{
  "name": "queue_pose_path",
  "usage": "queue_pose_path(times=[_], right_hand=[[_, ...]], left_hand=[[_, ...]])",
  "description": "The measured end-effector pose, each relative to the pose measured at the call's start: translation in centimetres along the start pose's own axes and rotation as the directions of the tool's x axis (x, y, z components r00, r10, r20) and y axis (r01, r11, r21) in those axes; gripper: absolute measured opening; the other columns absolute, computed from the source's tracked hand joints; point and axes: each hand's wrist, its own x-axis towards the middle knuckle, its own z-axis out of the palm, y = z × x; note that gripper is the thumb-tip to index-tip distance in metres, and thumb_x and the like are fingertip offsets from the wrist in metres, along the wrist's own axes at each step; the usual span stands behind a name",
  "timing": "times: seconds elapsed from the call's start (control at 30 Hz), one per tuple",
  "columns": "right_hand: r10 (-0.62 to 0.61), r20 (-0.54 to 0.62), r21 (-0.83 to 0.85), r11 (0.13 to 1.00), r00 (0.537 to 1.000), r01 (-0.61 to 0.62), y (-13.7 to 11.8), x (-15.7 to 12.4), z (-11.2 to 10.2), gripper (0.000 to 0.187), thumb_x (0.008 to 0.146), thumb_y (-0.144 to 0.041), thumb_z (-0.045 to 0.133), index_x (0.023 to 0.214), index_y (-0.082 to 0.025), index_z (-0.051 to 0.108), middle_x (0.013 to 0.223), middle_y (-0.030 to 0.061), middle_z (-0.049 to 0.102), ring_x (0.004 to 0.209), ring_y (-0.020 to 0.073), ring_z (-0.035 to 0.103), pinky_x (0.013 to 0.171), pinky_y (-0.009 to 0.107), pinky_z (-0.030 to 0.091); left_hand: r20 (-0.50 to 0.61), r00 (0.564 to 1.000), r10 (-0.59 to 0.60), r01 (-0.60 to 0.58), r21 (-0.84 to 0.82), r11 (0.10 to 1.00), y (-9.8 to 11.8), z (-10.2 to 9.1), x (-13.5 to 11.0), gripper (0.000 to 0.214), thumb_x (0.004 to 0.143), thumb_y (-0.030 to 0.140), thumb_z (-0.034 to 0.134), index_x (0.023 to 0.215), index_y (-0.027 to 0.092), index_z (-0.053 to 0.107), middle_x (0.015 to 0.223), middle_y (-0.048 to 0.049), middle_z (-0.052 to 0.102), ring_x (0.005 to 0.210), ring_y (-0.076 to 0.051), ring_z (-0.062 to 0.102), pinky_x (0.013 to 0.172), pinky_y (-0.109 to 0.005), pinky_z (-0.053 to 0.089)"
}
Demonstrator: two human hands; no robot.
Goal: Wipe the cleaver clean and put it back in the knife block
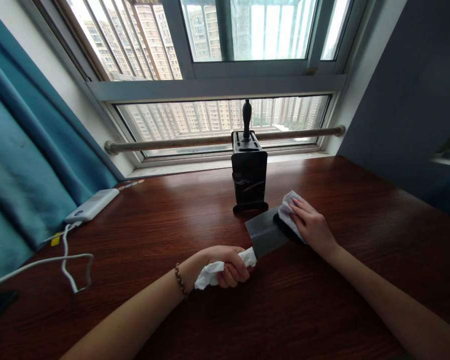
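A cleaver with a broad grey blade [264,232] lies flat over the dark wooden table [172,225]. My left hand [225,265] is closed round its handle, which is wrapped in a white tissue [210,274]. My right hand [310,225] lies on the far end of the blade, fingers pressed flat on a second white tissue [288,212]. Just behind the blade stands a black knife block [249,175] with one dark handle [246,117] sticking up from it.
A white power bank [92,205] with a white cable [65,260] lies at the table's left edge. Teal curtains [26,165] hang on the left. Behind the table are a window and a metal rail [172,141]. A blue-grey wall stands on the right.
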Motion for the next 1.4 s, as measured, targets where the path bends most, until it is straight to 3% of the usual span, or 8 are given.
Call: queue_pose_path(times=[0.23, 0.33, 0.6, 0.97, 1.1, 1.2, 1.27, 1.4], right_hand=[[0.488, 0.084, 0.3, 0.819, 0.869, -0.489, 2.5, 0.6, -0.9, 0.034, 0.076, -0.035, 0.055, 0.102, -0.015, 0.061, 0.094, 0.0067, 0.063, 0.085, 0.0224, 0.058, 0.073, 0.031, 0.045], [0.538, 0.203, 0.429, 0.702, 0.818, -0.568, 3.5, 0.6, -0.6, 0.04, 0.077, -0.046, 0.049, 0.091, -0.01, 0.059, 0.08, 0.0087, 0.063, 0.067, 0.0194, 0.058, 0.054, 0.026, 0.043], [0.428, -0.005, 0.006, 0.904, 0.904, -0.428, 2.8, 0.6, -0.6, 0.033, 0.085, -0.039, 0.035, 0.063, -0.016, 0.043, 0.054, 0.0046, 0.047, 0.051, 0.0151, 0.042, 0.051, 0.027, 0.022], [0.207, -0.102, -0.051, 0.976, 0.973, -0.213, 1.7, 0.7, -2.1, 0.032, 0.089, -0.033, 0.031, 0.061, -0.017, 0.037, 0.05, 0.0012, 0.041, 0.047, 0.013, 0.04, 0.052, 0.027, 0.023], [0.042, 0.033, -0.074, 0.996, 0.999, -0.04, 2.2, 1.0, -3.8, 0.03, 0.089, -0.032, 0.033, 0.062, -0.017, 0.036, 0.05, -0.0001, 0.038, 0.046, 0.0119, 0.039, 0.052, 0.027, 0.024], [0.081, 0.04, 0.034, 0.996, 0.996, -0.083, 3.3, 1.2, -4.5, 0.035, 0.088, -0.035, 0.035, 0.059, -0.016, 0.04, 0.05, -0.0002, 0.038, 0.047, 0.0114, 0.039, 0.052, 0.026, 0.025], [0.273, -0.111, 0.193, 0.949, 0.955, -0.249, 4.2, 1.4, -4.4, 0.037, 0.086, -0.039, 0.038, 0.059, -0.015, 0.044, 0.052, 0.0003, 0.04, 0.05, 0.0116, 0.039, 0.051, 0.025, 0.026], [0.714, -0.135, 0.683, 0.569, 0.687, -0.458, 5.5, 1.8, -2.8, 0.033, 0.079, -0.045, 0.045, 0.064, -0.016, 0.044, 0.056, 0.0005, 0.046, 0.05, 0.0124, 0.042, 0.046, 0.024, 0.032]], left_hand=[[-0.019, 1.0, 0.008, -0.007, 0.038, 0.999, -0.2, 0.2, 0.1, 0.014, 0.074, 0.006, 0.043, 0.079, 0.019, 0.044, 0.045, 0.0068, 0.022, 0.035, -0.005, 0.012, 0.03, -0.013, 0.018], [-0.006, 1.0, -0.003, 0.003, 0.054, 0.999, -0.1, 0.2, 0.1, 0.013, 0.074, 0.006, 0.042, 0.078, 0.019, 0.044, 0.044, 0.0066, 0.022, 0.034, -0.005, 0.014, 0.03, -0.013, 0.018], [0.056, 0.998, -0.003, 0.0, 0.055, 0.999, -0.1, 0.0, 0.0, 0.012, 0.076, 0.008, 0.041, 0.077, 0.02, 0.044, 0.045, 0.0067, 0.021, 0.035, -0.006, 0.009, 0.03, -0.013, 0.017], [-0.012, 1.0, 0.015, -0.013, 0.151, 0.988, -0.7, 0.3, 0.1, 0.019, 0.068, 0.004, 0.046, 0.078, 0.02, 0.043, 0.042, 0.0068, 0.026, 0.034, -0.006, 0.017, 0.031, -0.015, 0.023], [0.011, 1.0, 0.02, -0.021, 0.149, 0.989, -0.9, 0.2, 0.1, 0.02, 0.067, 0.005, 0.046, 0.08, 0.02, 0.044, 0.043, 0.0069, 0.025, 0.034, -0.006, 0.017, 0.031, -0.014, 0.021], [0.037, 0.999, 0.012, -0.017, 0.129, 0.992, -0.9, 0.0, 0.1, 0.017, 0.068, 0.006, 0.046, 0.079, 0.019, 0.045, 0.044, 0.0069, 0.024, 0.034, -0.006, 0.015, 0.03, -0.014, 0.019], [0.044, 0.999, 0.029, -0.034, 0.112, 0.993, -0.9, -0.1, 0.1, 0.017, 0.068, 0.005, 0.045, 0.078, 0.019, 0.044, 0.044, 0.007, 0.023, 0.034, -0.006, 0.014, 0.03, -0.014, 0.019], [0.043, 0.997, 0.07, -0.073, 0.063, 0.995, -0.8, -0.2, 0.1, 0.017, 0.07, 0.005, 0.043, 0.077, 0.021, 0.041, 0.042, 0.0071, 0.024, 0.033, -0.005, 0.012, 0.03, -0.014, 0.02]])
